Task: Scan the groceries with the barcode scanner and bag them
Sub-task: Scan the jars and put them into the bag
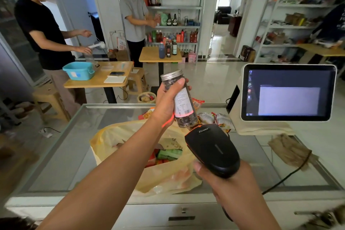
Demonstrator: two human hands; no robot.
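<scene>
Scanning step: left grip [168, 99] clasps the jar [183, 102] above the bag [168, 173]; right grip [220, 179] holds the scanner [212, 149], aimed at its barcode [187, 112]. Next, probably, the jar needs lowering into the bag.

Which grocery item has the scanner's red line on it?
The clear jar with a silver lid, held in the left hand; the snack packets lie on the counter, others in the yellow bag.
</scene>
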